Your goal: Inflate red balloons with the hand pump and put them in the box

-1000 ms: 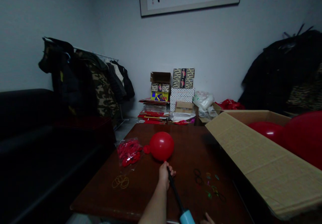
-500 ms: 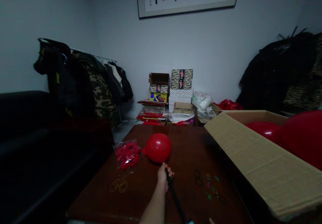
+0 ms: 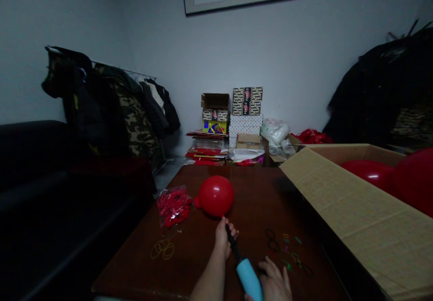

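Left hand: left hand (image 3: pixel 227 235) mid-bench, fingers curled tight round the black stem (image 3: pixel 234 245) of the pump, just below the balloon.
Right hand: right hand (image 3: pixel 276 282) at bottom edge, beside the near end of the pump; fingers partly spread, palm side hidden, can't tell if it grips.
Pump: blue barrel (image 3: pixel 249 277), lying slantwise between the hands, near end cut off by frame.
Balloon: red balloon (image 3: pixel 216 196), round, inflated, neck down at left hand's fingertips, small red nub on its left side.
Plastic bag: clear bag (image 3: pixel 174 205) of red pieces, left of balloon, near it.
Yellow bands: loose cluster of yellow bands (image 3: pixel 163 249), front left, below the bag.
Dark bands: dark bands (image 3: pixel 271 240), right of the pump.
Coloured bands: small coloured bands (image 3: pixel 287 266), green and yellow among them, scattered above and right of right hand.
Bench: dark brown bench (image 3: pixel 260 193), shiny top.
Carton: cardboard carton (image 3: pixel 358 220) at right, flap slanting toward bench, large red balloons (image 3: pixel 367 174) inside.
Back wall: stacked boxes (image 3: pixel 246 129), framed calligraphy (image 3: pixel 253 1) above.
Left side: clothes rack (image 3: pixel 126 111), black sofa (image 3: pixel 34 193).
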`<state>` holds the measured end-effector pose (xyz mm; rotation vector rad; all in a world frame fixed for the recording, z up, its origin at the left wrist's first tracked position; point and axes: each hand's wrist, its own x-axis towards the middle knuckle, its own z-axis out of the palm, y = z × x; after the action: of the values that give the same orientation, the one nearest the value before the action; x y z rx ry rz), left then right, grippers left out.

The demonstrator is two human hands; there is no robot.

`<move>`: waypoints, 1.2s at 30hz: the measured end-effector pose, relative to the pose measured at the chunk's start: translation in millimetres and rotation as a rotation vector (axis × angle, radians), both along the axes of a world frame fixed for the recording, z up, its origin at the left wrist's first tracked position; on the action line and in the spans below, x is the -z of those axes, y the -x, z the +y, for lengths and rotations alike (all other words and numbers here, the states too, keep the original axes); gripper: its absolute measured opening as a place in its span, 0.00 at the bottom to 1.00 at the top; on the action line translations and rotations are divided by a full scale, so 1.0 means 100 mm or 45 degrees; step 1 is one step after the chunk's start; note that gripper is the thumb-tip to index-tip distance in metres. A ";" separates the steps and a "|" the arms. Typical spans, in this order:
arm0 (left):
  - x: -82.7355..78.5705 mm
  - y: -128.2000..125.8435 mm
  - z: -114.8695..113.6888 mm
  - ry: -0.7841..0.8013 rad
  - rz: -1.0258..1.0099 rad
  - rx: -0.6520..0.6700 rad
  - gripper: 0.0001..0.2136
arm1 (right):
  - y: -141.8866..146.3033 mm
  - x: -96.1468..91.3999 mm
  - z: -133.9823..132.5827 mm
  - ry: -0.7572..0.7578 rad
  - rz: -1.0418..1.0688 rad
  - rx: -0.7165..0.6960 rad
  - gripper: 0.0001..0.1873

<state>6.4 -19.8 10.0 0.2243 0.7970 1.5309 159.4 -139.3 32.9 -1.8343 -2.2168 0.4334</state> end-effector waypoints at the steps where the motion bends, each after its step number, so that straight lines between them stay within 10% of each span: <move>1: 0.00 0.00 0.01 0.008 -0.004 -0.003 0.17 | 0.05 -0.05 0.04 -0.015 0.029 0.005 0.20; 36: 0.00 0.01 0.00 -0.009 0.071 -0.043 0.22 | 0.34 0.05 0.19 -0.139 0.088 0.044 0.27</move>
<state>5.7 -19.5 9.6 0.2609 0.8435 1.5648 125.4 -120.7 27.6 -1.7711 -2.1166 0.3562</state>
